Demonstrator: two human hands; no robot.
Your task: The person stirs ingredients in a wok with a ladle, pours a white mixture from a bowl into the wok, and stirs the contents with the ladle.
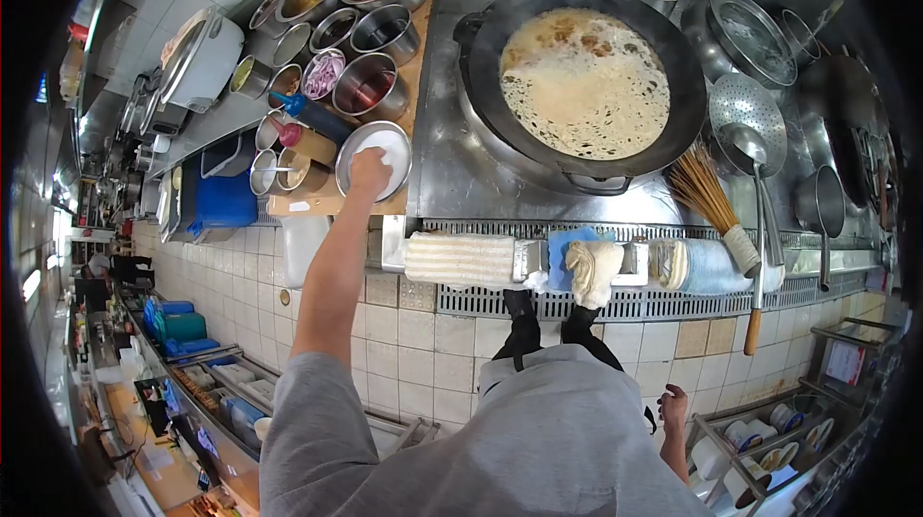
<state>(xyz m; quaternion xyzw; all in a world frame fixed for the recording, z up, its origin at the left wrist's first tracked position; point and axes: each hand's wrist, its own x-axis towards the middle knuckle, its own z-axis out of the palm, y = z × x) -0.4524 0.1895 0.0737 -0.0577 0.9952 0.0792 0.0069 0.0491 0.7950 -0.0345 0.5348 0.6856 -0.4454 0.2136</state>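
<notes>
My left hand (370,174) reaches into a metal bowl (408,158) of white granules (389,144). Its fingers are drawn together in the granules, and the fingertips are hidden. Just beside the bowl are a squeeze bottle with a red cap (310,142) and a dark blue squeeze bottle (322,118). My right hand (675,406) hangs low by my side, away from the stove, with its fingers loosely bent and nothing visible in them. A large black wok (687,85) holds a bubbling, pale foamy liquid (586,85) with brown patches.
Metal pots of sauces (370,94) and one of sliced onion (324,73) crowd the left board. Right of the wok lie a bamboo brush (707,190), a perforated skimmer (745,109) and a ladle (746,144). Folded towels (461,258) line the stove's front edge.
</notes>
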